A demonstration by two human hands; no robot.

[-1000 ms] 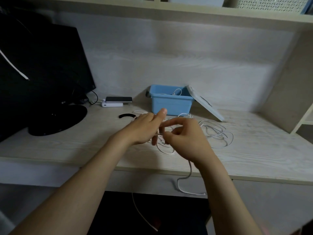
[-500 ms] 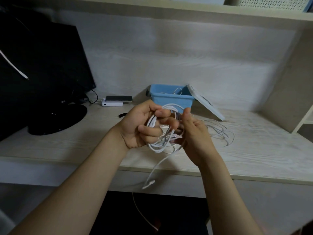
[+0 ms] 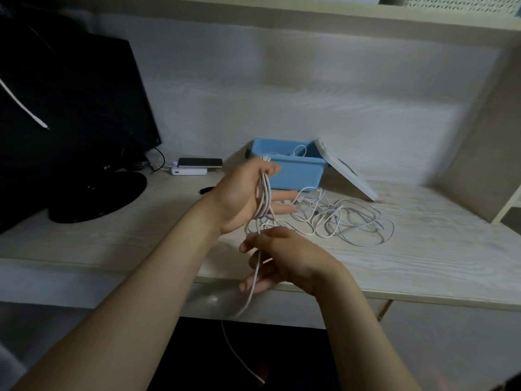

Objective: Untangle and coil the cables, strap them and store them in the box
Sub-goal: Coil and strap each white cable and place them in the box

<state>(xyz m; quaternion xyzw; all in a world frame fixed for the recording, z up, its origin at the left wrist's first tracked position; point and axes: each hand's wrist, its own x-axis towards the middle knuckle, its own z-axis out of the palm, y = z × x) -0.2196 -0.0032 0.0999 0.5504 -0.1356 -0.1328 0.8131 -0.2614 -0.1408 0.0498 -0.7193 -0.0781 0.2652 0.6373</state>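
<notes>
desk edge (image 3: 423,299) under right hand (image 3: 284,258)

**Both grips on the cable, left just above right**

Your left grip (image 3: 242,196) is raised, palm turned sideways, fingers stretched out, thumb curled over the loops of cable (image 3: 264,198) lying across the palm. Your right grip (image 3: 284,258) sits just below it, back of the hand up, fingers (image 3: 267,282) loosely curled round the hanging strand. Both bare forearms reach forward.

cables (image 3: 344,221) white | box (image 3: 293,173) blue | monitor (image 3: 70,108) black | desk (image 3: 423,263) pale woodgrain
</notes>
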